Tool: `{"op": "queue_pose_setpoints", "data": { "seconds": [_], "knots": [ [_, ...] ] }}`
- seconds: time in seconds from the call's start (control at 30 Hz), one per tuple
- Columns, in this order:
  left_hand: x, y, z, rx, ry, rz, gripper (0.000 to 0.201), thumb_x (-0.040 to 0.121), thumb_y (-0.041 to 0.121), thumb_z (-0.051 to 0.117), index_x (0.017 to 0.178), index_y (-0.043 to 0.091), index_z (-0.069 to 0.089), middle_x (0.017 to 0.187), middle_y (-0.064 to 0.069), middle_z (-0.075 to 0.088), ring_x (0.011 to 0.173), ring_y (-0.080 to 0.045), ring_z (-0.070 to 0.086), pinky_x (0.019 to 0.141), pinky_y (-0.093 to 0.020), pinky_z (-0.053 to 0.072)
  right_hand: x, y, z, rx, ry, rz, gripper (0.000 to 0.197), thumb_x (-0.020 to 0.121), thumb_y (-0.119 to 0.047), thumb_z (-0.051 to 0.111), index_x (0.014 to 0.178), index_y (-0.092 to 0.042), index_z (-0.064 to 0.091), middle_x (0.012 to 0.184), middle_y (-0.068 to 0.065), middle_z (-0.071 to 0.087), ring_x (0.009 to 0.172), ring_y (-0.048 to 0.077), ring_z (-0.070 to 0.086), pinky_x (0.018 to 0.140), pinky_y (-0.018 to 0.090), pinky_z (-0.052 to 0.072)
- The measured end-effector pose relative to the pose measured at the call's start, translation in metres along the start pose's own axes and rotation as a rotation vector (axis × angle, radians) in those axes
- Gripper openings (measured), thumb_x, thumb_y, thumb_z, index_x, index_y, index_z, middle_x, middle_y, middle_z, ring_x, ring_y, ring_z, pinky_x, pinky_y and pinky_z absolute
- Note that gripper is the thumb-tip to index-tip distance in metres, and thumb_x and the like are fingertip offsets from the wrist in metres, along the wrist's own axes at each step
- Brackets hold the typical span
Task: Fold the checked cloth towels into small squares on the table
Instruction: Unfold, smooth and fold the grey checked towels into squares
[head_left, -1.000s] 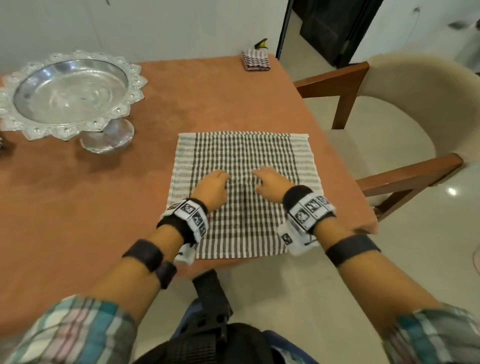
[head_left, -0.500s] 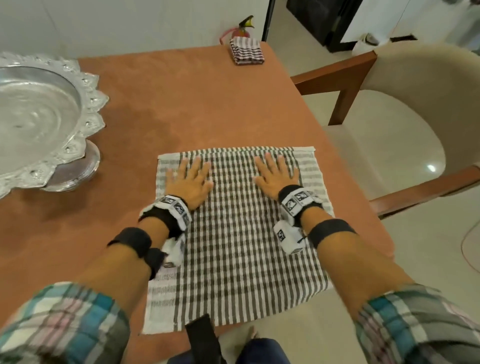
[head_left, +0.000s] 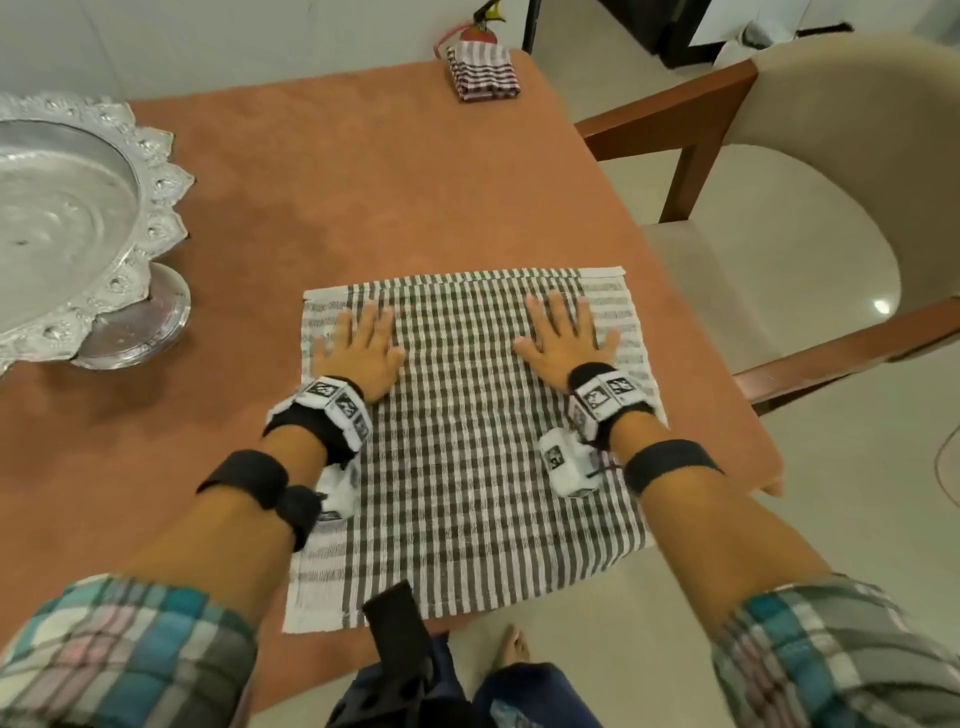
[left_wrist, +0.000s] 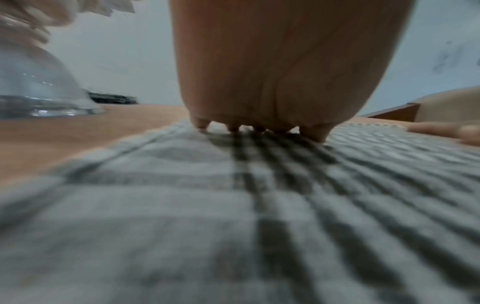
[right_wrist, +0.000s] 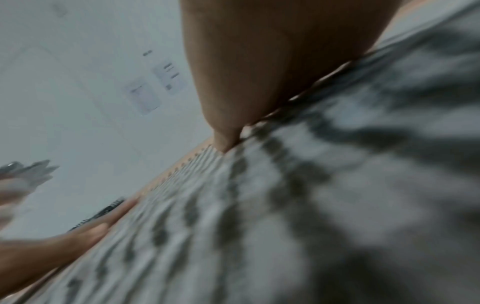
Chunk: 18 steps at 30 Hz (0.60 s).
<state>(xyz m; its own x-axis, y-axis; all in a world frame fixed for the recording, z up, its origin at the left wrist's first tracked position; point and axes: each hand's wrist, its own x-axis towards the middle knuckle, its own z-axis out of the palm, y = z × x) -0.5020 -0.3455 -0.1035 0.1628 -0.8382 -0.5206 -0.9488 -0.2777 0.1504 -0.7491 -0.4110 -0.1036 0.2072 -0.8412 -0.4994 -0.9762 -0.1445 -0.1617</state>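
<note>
A brown-and-white checked towel (head_left: 462, 441) lies spread flat at the table's near right corner, its near edge hanging over the table edge. My left hand (head_left: 358, 343) presses flat on its far left part, fingers straight and spread. My right hand (head_left: 563, 338) presses flat on its far right part in the same way. The left wrist view shows the palm (left_wrist: 272, 72) down on the towel (left_wrist: 233, 205); the right wrist view is blurred, with the palm (right_wrist: 259, 61) on the cloth (right_wrist: 311, 205). A folded checked towel (head_left: 483, 70) sits at the table's far right corner.
A silver pedestal tray (head_left: 78, 234) stands at the left on the orange table (head_left: 363, 182). A wooden chair with a beige seat (head_left: 779, 234) is close to the table's right edge. A red fire extinguisher (head_left: 480, 31) stands behind the far corner.
Both hands went from the towel's middle with curled fingers to flat and spread, then slid apart toward its far corners. The camera has leaned closer over the table.
</note>
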Motion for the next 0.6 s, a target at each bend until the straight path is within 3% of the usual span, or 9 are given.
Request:
{"op": "queue_pose_setpoints", "data": {
  "seconds": [0.07,0.13,0.23,0.33,0.5,0.6],
  "knots": [
    [-0.014,-0.016,-0.003,0.002,0.004,-0.092,0.058,0.098,0.044,0.016,0.146,0.027,-0.011,0.155,0.002,-0.019,0.143,-0.024,-0.015,0.115,-0.054,-0.003,-0.014,0.030,-0.006,0.029,-0.022,0.127,0.067,0.088,-0.067,0.020,0.143,-0.045,-0.011,0.154,-0.010,-0.023,0.142,0.026,-0.019,0.107,0.067,-0.006],
    [-0.032,-0.005,0.002,-0.003,0.004,-0.097,0.061,0.097,0.045,0.020,0.147,0.025,-0.010,0.155,-0.002,-0.019,0.144,-0.025,-0.014,0.115,-0.051,-0.003,-0.027,0.032,-0.006,0.014,0.001,0.171,0.068,0.090,-0.063,0.025,0.145,-0.040,-0.009,0.155,-0.005,-0.020,0.143,0.029,-0.016,0.108,0.068,-0.001],
    [-0.061,0.036,0.030,0.016,-0.032,0.067,0.066,0.096,0.051,0.024,0.146,0.027,-0.010,0.154,-0.005,-0.021,0.143,-0.026,-0.017,0.115,-0.049,-0.003,-0.056,-0.016,0.018,-0.061,0.010,-0.022,0.067,0.093,-0.052,0.031,0.146,-0.036,-0.007,0.156,0.000,-0.019,0.142,0.032,-0.016,0.108,0.067,0.000],
    [-0.080,0.036,0.053,0.019,-0.049,0.100,0.066,0.094,0.056,0.022,0.145,0.032,-0.012,0.153,0.000,-0.025,0.142,-0.026,-0.021,0.115,-0.050,-0.005,-0.088,-0.044,0.055,-0.087,-0.062,-0.176,0.060,0.095,-0.052,0.024,0.144,-0.042,-0.008,0.155,-0.005,-0.020,0.142,0.029,-0.021,0.107,0.065,-0.007],
    [-0.103,-0.023,0.052,0.008,-0.026,-0.094,0.065,0.097,0.050,0.019,0.147,0.022,-0.011,0.155,-0.001,-0.021,0.143,-0.024,-0.016,0.115,-0.050,-0.004,-0.106,0.031,0.056,-0.040,-0.024,-0.029,0.054,0.095,-0.053,0.016,0.143,-0.045,-0.007,0.155,-0.010,-0.018,0.143,0.023,-0.018,0.111,0.062,-0.005],
    [-0.114,0.000,0.060,0.026,0.075,-0.020,0.062,0.098,0.037,0.025,0.147,0.009,0.001,0.157,-0.012,-0.006,0.145,-0.027,-0.001,0.117,-0.046,0.008,-0.115,0.037,0.050,-0.129,0.045,0.027,0.058,0.096,-0.050,0.020,0.147,-0.035,-0.005,0.157,-0.002,-0.016,0.143,0.028,-0.015,0.112,0.060,-0.003]
  ]
}}
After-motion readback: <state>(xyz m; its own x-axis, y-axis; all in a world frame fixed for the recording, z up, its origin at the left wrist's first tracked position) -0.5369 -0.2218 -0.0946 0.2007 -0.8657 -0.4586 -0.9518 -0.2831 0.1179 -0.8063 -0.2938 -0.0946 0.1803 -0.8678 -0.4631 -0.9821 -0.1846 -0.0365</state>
